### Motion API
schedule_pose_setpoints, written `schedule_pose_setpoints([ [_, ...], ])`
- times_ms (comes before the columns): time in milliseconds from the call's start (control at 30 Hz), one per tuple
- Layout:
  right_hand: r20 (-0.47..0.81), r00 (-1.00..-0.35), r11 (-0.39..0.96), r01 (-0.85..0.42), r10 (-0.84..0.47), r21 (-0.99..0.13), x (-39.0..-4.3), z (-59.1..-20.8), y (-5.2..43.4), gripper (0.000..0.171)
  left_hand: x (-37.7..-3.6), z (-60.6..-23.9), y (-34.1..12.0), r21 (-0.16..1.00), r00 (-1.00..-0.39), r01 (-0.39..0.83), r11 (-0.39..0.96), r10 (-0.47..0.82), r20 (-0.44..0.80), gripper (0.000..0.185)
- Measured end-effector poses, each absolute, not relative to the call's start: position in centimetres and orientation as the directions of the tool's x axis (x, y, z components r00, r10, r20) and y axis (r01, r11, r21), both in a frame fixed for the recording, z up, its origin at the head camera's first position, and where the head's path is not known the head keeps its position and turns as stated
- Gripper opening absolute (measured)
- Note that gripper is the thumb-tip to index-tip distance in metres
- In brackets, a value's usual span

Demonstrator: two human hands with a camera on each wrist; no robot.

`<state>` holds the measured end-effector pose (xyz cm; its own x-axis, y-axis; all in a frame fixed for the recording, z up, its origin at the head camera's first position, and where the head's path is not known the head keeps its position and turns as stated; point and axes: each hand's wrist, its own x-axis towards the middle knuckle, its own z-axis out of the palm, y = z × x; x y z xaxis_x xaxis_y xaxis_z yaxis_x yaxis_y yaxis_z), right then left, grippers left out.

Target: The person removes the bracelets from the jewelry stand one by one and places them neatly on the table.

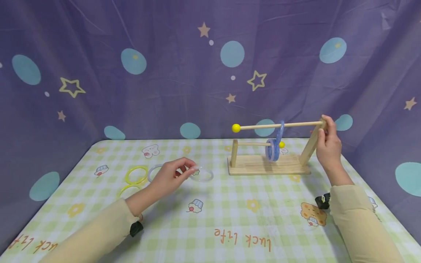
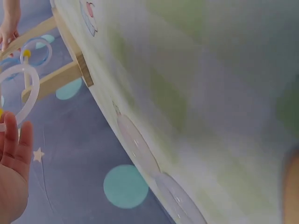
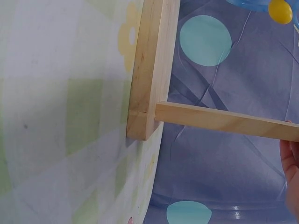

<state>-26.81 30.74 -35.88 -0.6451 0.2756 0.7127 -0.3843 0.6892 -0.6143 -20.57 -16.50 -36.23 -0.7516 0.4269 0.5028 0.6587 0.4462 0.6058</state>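
L hand (image 1: 169,175) fingers pinch clear ring (image 1: 201,174) just above bench (image 1: 230,219); R hand (image 1: 327,144) fingers clamped on wooden rack (image 1: 268,164) post top; blue rings (image 1: 274,146) on rods.

A wooden rack (image 1: 269,164) stands on the surface (image 1: 230,219) toward the right rear, before the backdrop (image 1: 164,73). Two rings (image 1: 274,146) hang on its rods. Left of the rack, loose rings (image 1: 136,174) lie on the surface, one (image 1: 203,174) under the left hand (image 1: 171,175). The right hand (image 1: 327,144) is at the rack's right post.
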Motion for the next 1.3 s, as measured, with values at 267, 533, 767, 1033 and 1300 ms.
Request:
schedule_pose_setpoints([
  [267, 0.715, -0.644, 0.684, -0.393, 0.271, -0.614, -26.8, -36.0, 30.7, 0.038, -19.4, -36.1, -19.2, 0.451, -0.686, 0.724, 0.522, 0.476, 0.551, 0.016],
  [533, 0.713, -0.649, 0.691, -0.389, 0.264, -0.610, -26.8, -35.8, 30.6, 0.038, -18.9, -36.2, -21.9, 0.400, -0.701, 0.707, 0.583, 0.501, 0.508, 0.015],
  [767, 0.714, -0.645, 0.691, -0.385, 0.273, -0.612, -26.8, -35.8, 30.7, 0.038, -18.6, -36.3, -23.4, 0.415, -0.749, 0.663, 0.623, 0.534, 0.393, 0.011],
  [1033, 0.710, -0.650, 0.705, -0.367, 0.272, -0.607, -26.8, -35.8, 30.8, 0.038, -18.5, -36.7, -24.2, 0.431, -0.758, 0.650, 0.626, 0.567, 0.322, 0.012],
  [1300, 0.705, -0.653, 0.701, -0.364, 0.278, -0.613, -26.8, -35.8, 30.7, 0.038, -18.5, -36.8, -24.7, 0.439, -0.774, 0.622, 0.648, 0.595, 0.218, 0.012],
])
